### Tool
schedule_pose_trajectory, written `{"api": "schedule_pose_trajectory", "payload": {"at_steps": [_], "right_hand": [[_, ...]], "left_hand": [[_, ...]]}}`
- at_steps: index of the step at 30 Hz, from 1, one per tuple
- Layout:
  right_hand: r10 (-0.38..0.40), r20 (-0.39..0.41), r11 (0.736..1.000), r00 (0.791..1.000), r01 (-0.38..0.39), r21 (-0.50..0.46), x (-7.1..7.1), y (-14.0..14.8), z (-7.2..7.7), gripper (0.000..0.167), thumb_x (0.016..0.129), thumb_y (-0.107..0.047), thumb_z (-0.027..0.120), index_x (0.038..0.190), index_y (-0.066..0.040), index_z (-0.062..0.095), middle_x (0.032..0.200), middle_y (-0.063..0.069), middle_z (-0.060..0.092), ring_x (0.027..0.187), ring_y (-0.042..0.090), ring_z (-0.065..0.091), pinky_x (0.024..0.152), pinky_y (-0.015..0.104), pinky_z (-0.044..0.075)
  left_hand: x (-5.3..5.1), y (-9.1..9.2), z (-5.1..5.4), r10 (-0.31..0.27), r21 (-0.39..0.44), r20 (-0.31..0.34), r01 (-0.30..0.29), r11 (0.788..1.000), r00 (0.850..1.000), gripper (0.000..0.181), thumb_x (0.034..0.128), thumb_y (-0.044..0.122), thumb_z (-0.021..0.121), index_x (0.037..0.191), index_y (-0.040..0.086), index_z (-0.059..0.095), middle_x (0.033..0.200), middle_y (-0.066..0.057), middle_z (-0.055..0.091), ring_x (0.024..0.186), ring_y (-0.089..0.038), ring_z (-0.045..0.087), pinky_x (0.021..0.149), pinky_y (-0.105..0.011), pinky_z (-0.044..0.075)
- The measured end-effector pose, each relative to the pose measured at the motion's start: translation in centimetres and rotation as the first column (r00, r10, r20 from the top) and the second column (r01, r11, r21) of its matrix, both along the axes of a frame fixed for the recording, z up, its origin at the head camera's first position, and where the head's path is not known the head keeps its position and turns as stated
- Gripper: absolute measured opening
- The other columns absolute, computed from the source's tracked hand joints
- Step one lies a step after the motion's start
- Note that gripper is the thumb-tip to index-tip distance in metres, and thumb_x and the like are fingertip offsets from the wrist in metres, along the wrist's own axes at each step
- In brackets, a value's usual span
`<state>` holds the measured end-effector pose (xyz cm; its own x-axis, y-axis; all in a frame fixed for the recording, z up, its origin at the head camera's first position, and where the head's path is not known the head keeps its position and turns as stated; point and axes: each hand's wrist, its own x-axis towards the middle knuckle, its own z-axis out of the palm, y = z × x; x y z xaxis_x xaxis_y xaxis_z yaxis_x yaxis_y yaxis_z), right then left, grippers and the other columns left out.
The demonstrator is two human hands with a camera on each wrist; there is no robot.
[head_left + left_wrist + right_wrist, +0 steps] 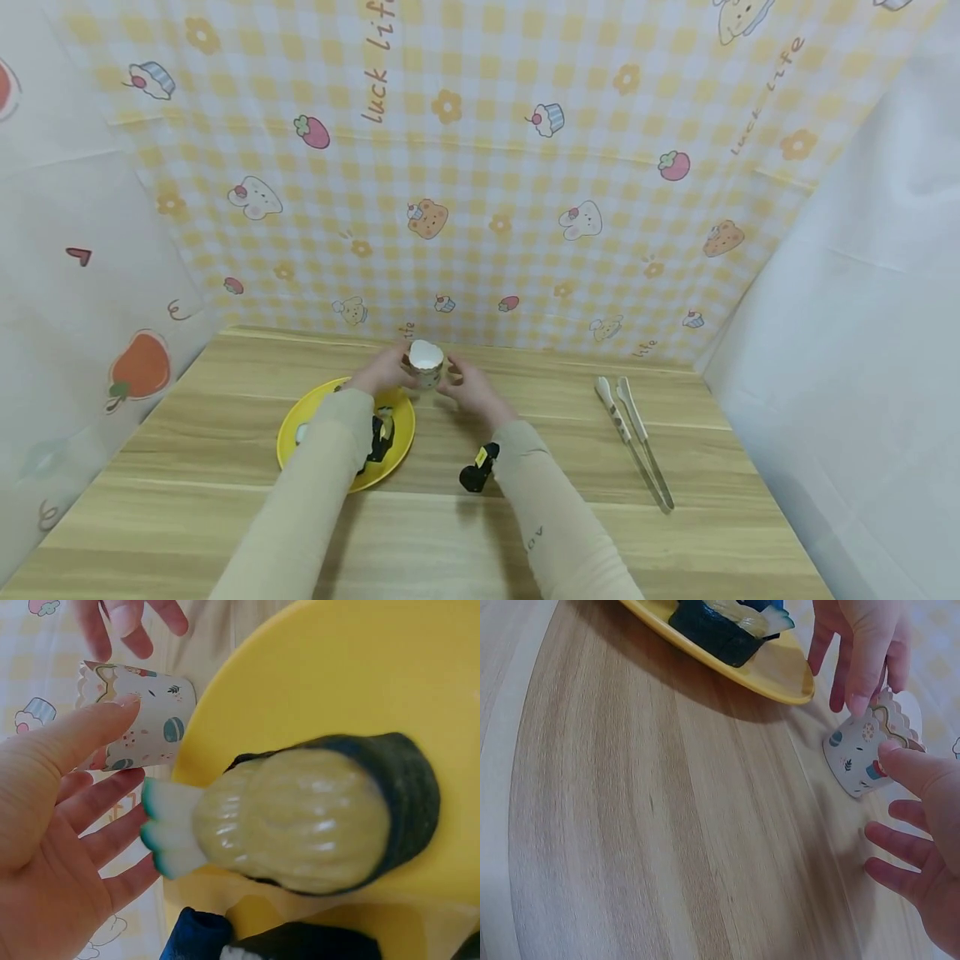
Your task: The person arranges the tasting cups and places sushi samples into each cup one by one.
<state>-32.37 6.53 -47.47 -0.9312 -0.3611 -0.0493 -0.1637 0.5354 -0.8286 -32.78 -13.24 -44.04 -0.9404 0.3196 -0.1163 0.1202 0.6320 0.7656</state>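
A patterned white paper cup [426,367] with a scalloped rim stands at the back of the table. My left hand [386,371] is at its left side, the thumb over the cup's side in the left wrist view and the fingers spread. On the opposite side is my right hand [476,392]; its thumb lies against the cup in the right wrist view, while the other fingers are spread apart. Under my left forearm, a yellow plate [296,417] carries a seaweed-wrapped sushi piece [292,821] with a yellow topping and pale green-edged slices, among other dark pieces partly hidden.
Metal tongs [637,446] with pale tips lie on the right of the wooden table [420,542]. A checked cloth [480,183] with printed pictures hangs behind, and white cloth [847,333] closes off the right side. Black wrist cameras are on both arms.
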Motion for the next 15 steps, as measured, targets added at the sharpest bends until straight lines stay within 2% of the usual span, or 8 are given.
{"api": "schedule_pose_trajectory", "payload": {"at_steps": [7, 15], "right_hand": [[0.020, -0.022, 1.000, 1.000, -0.020, -0.015, 0.34, -0.47, 0.16, 0.063, 0.092, -0.014, 0.066, 0.147, -0.008, 0.036, 0.137, 0.017, 0.048, 0.115, 0.035, 0.054, 0.090, 0.040, 0.050], [0.015, -0.028, 1.000, 1.000, -0.015, -0.018, 0.52, -0.74, 0.31, 0.061, 0.092, -0.015, 0.066, 0.147, -0.010, 0.037, 0.135, 0.014, 0.051, 0.114, 0.031, 0.055, 0.091, 0.039, 0.049]], "left_hand": [[-0.24, 0.22, -0.58, -0.025, -0.010, -0.050, 0.024, 1.000, 0.998, 0.059, 0.0779, -0.001, 0.074, 0.131, -0.007, 0.048, 0.124, -0.024, 0.056, 0.116, -0.039, 0.051, 0.102, -0.050, 0.038], [-0.51, 0.29, -0.87, -0.021, 0.000, -0.068, 0.021, 1.000, 0.997, 0.057, 0.0765, 0.000, 0.076, 0.127, -0.010, 0.051, 0.118, -0.023, 0.059, 0.111, -0.037, 0.054, 0.098, -0.048, 0.042]]}}
